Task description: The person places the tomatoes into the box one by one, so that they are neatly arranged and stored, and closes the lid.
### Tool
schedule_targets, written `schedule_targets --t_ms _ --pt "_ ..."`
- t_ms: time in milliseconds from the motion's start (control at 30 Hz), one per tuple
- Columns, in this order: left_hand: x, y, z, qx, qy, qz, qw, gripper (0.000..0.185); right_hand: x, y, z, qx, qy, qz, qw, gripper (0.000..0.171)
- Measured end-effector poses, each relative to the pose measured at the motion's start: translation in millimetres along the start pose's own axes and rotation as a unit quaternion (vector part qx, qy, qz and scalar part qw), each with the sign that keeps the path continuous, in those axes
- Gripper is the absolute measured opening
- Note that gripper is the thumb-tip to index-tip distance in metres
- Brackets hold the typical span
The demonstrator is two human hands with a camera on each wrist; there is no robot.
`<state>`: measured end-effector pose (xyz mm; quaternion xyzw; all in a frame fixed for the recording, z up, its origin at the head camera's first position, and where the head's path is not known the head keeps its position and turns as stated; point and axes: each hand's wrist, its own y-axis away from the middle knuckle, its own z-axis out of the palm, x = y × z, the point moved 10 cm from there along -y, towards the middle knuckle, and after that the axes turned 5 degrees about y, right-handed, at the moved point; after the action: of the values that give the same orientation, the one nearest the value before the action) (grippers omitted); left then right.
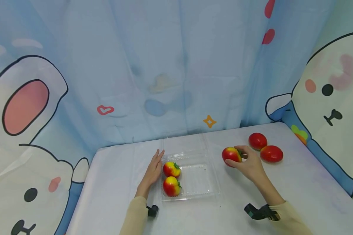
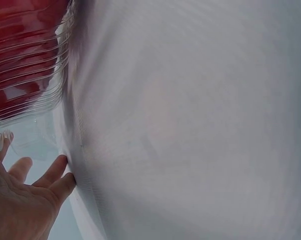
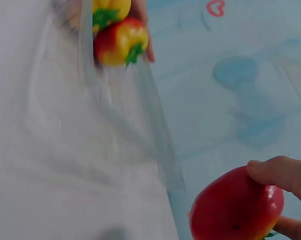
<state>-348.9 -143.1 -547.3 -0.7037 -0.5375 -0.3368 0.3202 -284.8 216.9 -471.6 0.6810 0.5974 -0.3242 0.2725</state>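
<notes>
I held a red-and-yellow tomato (image 1: 231, 154) just above the surface in my right hand (image 1: 251, 164). My left hand (image 1: 154, 169) lay flat against the clear tray (image 1: 204, 182), which held two similar tomatoes (image 1: 172, 169).

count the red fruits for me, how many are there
5: two in the clear tray at and, one held in the right hand at, two on the table at and.

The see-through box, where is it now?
In the head view, the clear plastic box sits on the white table, between the left hand at its left edge and the right hand.
</notes>
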Motion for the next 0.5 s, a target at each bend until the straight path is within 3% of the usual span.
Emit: schedule_targets --t_ms 300,500 --pt "2.7 0.1 0.4 0.001 -0.002 0.01 0.9999 0.05 -50.7 5.6 55.5 -0.008 -0.047 -0.037 0.998 0.065" --pt "2.9 1.1 -0.3 0.002 0.001 0.011 0.9999 0.049 -70.0 15.8 98.3 -0.018 -0.076 -0.044 0.996 0.061"
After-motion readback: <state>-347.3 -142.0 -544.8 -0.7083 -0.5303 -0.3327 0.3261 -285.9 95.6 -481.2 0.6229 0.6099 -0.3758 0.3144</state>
